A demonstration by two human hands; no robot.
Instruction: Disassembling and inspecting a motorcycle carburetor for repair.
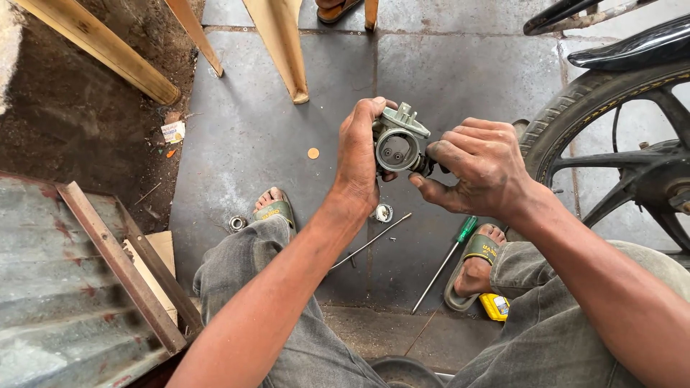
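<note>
The left hand (357,154) clamps the grey metal carburettor (399,141) in mid-air above the stone floor (244,129), right hand (478,169) fingers pinched at its side, so a steady, firm left-hand grip seems wise.

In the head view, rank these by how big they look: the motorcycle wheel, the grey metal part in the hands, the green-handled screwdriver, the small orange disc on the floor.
1. Motorcycle wheel, cut off by the frame.
2. Green-handled screwdriver, the longer, or grey metal part, the bulkier: unsure, since the part sits nearer the camera, held by the left hand and right hand.
3. Orange disc, smallest.
</note>
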